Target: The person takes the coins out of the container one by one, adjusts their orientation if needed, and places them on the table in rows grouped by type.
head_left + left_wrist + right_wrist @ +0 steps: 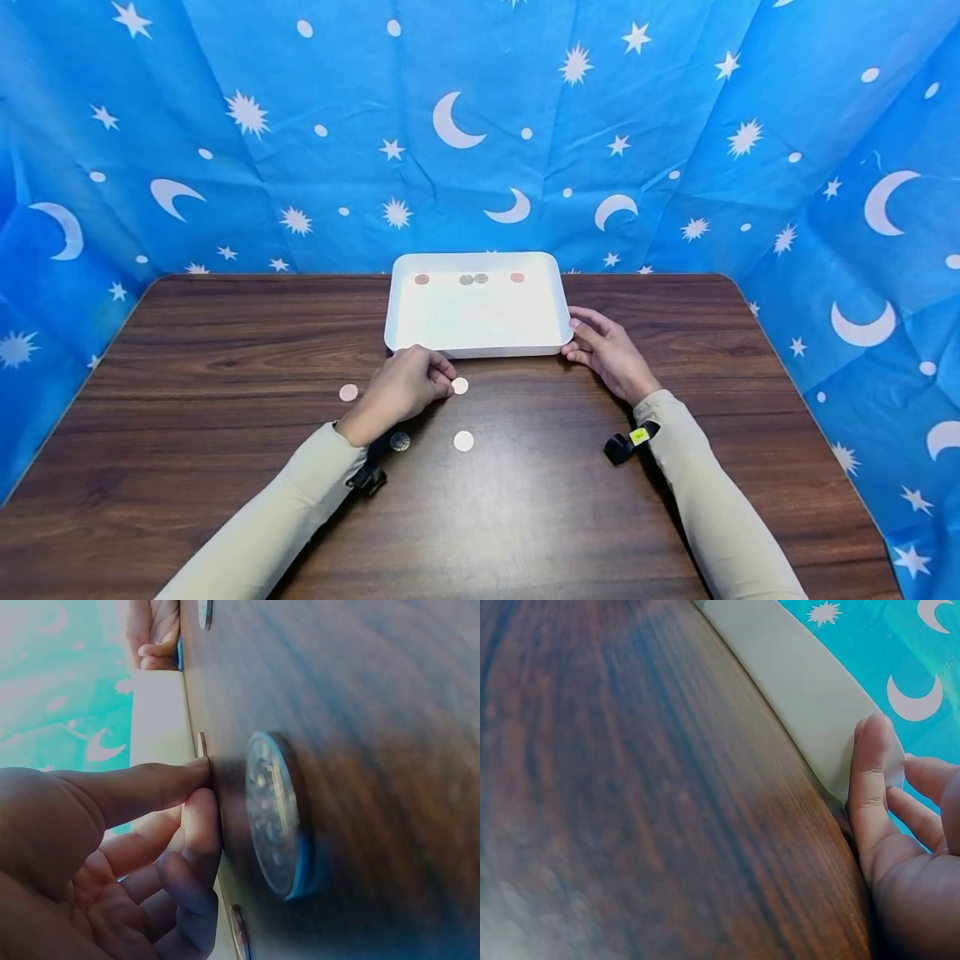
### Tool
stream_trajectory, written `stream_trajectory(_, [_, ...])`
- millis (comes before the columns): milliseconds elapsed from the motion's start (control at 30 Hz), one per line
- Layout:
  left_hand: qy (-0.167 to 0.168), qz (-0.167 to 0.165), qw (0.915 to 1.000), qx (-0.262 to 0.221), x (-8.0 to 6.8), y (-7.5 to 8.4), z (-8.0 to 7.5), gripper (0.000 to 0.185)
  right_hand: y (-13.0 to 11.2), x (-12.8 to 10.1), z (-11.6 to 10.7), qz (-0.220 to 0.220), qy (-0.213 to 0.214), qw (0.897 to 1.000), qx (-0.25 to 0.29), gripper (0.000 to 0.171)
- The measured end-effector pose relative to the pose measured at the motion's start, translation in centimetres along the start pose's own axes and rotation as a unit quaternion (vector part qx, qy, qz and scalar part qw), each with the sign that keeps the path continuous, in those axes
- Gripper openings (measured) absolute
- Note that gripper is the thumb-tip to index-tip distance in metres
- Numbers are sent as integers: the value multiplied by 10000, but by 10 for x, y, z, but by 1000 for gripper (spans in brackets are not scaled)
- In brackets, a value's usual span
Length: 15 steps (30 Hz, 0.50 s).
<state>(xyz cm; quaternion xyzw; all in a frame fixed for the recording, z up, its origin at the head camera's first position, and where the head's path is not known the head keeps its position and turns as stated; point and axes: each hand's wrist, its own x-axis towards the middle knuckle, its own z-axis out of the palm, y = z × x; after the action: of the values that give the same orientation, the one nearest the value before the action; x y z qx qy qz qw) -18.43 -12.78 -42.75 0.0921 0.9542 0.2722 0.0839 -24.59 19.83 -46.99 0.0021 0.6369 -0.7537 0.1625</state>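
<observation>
At the near side of the white tray, my left hand has its thumb and fingertips at the left edge of a coin and pinches it. The left wrist view shows that coin just past the thumb tip, low against the table. A silver coin lies close to the left wrist. My right hand grips the tray's near right corner, thumb on the front wall and fingers round the side, as the right wrist view also shows at the tray wall.
Several coins lie along the tray's far side, among them a copper-coloured coin. On the wooden table are a pinkish coin left of the left hand and a pale coin nearer me. A blue patterned cloth hangs behind.
</observation>
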Motion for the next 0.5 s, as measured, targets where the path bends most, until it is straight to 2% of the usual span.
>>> stream_trajectory(200, [11,-30,10000,73,-1,2,0,8,3,-2,0,12,59,10000,47,47])
stream_trajectory(500, [253,190,9995,57,-4,-2,2,9,1,-1,1,15,-43,10000,36,49])
